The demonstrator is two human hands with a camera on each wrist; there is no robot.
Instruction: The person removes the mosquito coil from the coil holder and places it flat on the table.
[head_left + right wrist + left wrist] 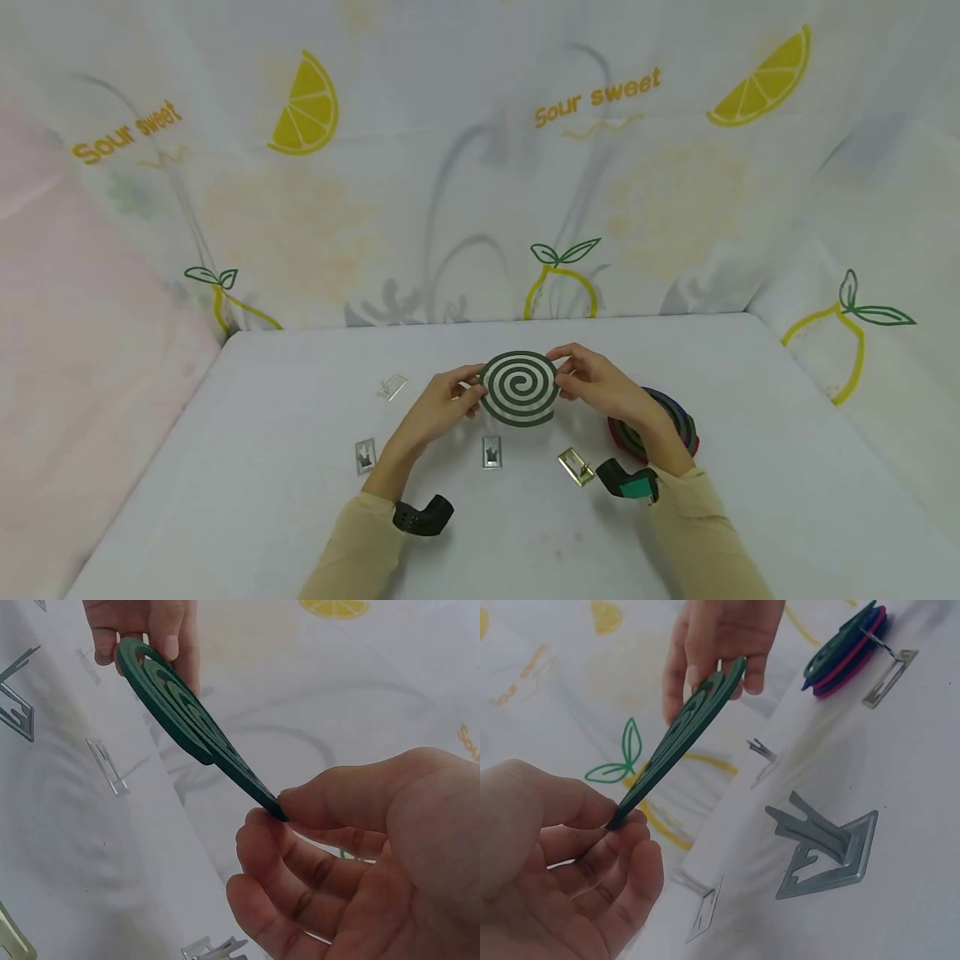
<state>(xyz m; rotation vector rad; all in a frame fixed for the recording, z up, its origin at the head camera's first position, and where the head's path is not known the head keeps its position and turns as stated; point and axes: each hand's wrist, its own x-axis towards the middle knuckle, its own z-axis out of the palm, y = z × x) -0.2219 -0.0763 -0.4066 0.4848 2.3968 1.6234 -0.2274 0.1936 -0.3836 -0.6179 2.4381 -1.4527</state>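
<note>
A dark green mosquito coil [521,383] is held up over the white table, its spiral face toward the head camera. My left hand [438,407] pinches its left edge between thumb and fingers. On the opposite edge, my right hand [603,388] has the same kind of pinch. Seen from the left wrist, the coil [684,742] appears nearly edge-on and tilted. Below it on the table lies a silver metal coil stand [492,452] with a raised forked tab. A gold stand [576,467] is nearer the right wrist.
Two more metal stands lie to the left, one silver stand [365,457] by the left wrist and a pale stand [392,387] farther back. Partly behind my right forearm sits a stack of coloured coils [678,412]. Printed cloth [465,208] rises behind the table.
</note>
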